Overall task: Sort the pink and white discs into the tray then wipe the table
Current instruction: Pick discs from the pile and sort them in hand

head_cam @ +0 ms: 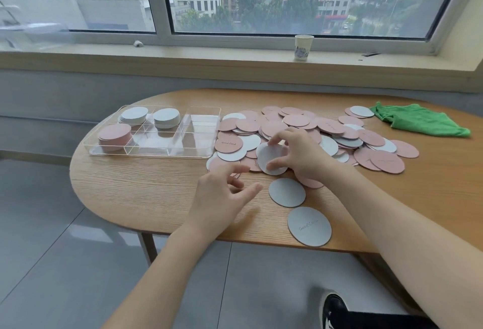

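Head view: three short stacks fill the tray [206, 154], most discs [332, 130] unsorted; right hand [300, 154] pinches a white disc [270, 158], left hand [222, 195] relaxed, empty; green cloth [420, 122] untouched.

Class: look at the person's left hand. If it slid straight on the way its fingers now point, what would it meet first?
Probably the white disc that the right hand pinches at the pile's near edge; the left hand points up and right toward it, though depth is unclear.

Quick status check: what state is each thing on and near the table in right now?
Right hand: pinching a white disc at the pile's edge.
Left hand: open, holding nothing.
Clear tray: two white stacks, one pink stack, other compartments empty.
Loose pile: unsorted, mixed colours.
Green cloth: crumpled, untouched.
Paper cup: upright on the sill.
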